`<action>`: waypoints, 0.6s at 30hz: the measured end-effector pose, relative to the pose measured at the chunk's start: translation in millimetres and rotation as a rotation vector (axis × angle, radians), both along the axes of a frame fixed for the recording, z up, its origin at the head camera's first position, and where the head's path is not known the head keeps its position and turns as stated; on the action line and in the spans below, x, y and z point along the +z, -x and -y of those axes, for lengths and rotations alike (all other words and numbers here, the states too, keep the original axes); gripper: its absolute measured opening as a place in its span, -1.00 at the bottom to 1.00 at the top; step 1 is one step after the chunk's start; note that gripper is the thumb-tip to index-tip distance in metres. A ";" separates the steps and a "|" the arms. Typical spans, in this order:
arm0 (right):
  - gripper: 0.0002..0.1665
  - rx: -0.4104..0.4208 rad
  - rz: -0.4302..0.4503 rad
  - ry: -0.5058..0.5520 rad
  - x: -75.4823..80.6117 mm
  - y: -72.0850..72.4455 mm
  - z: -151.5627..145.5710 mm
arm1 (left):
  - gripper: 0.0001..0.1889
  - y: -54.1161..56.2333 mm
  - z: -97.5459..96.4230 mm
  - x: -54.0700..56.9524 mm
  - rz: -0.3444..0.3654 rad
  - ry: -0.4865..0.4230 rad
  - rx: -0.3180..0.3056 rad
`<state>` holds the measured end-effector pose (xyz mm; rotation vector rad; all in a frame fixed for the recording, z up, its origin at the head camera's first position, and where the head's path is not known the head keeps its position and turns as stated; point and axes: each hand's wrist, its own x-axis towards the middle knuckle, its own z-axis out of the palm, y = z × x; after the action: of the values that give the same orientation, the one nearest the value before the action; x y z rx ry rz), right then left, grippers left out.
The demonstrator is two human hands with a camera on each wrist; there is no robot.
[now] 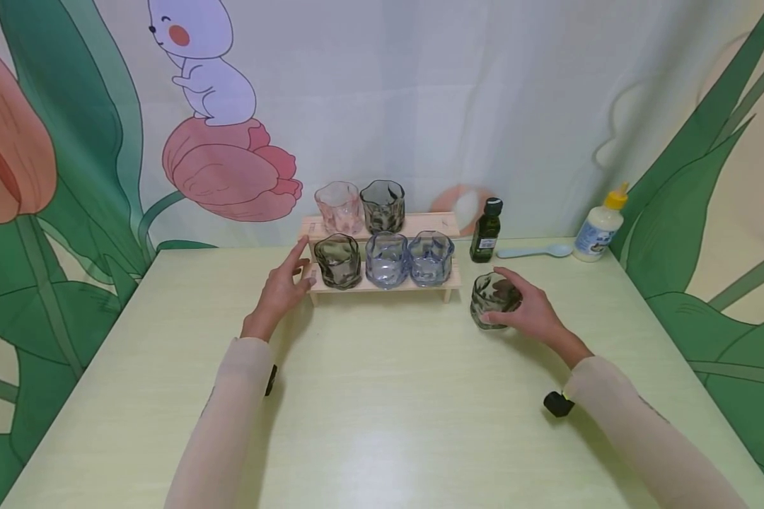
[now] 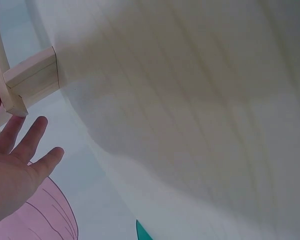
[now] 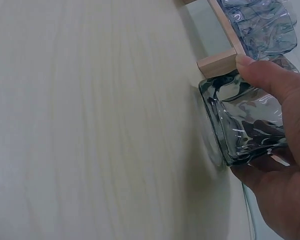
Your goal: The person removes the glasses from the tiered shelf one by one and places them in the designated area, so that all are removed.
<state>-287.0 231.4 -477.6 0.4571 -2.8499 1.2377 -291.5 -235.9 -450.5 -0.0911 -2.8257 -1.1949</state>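
My right hand (image 1: pixel 535 309) holds a dark grey glass cup (image 1: pixel 484 300) between thumb and fingers, just right of a two-tier wooden rack (image 1: pixel 382 284). In the right wrist view, the thumb lies along one side of this wavy-walled cup (image 3: pixel 240 117), close to the rack's end. At the rack's left end, my left hand (image 1: pixel 280 288) touches the wood with its fingers spread. A dark cup (image 1: pixel 337 261) and two bluish cups (image 1: pixel 387 261) (image 1: pixel 430 259) stand on the lower tier. Above them are a pink cup (image 1: pixel 339 208) and a grey cup (image 1: pixel 383 206).
Behind the held cup stands a small dark bottle (image 1: pixel 486 232) with a black cap. A pale blue spoon (image 1: pixel 535 252) lies beside it, then a white bottle (image 1: pixel 597 230) with a yellow nozzle. A printed curtain (image 1: pixel 420 106) hangs behind the light wooden table (image 1: pixel 369 396).
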 end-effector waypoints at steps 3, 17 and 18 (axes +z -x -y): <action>0.16 0.009 0.004 -0.001 -0.2 -0.7 -0.9 | -0.10 -0.5 0.1 -0.2 0.003 0.003 0.003; 0.23 0.036 0.021 0.017 -1.8 -2.3 -1.2 | -0.11 -0.1 0.2 -0.6 -0.017 0.009 -0.007; 0.24 0.040 0.024 0.015 -1.8 -2.5 -1.6 | -0.11 0.1 0.2 -0.9 -0.016 0.007 -0.008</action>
<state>-284.5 233.0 -479.3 0.5050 -2.8628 1.2788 -291.6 -236.1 -451.4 -0.1119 -2.8185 -1.1811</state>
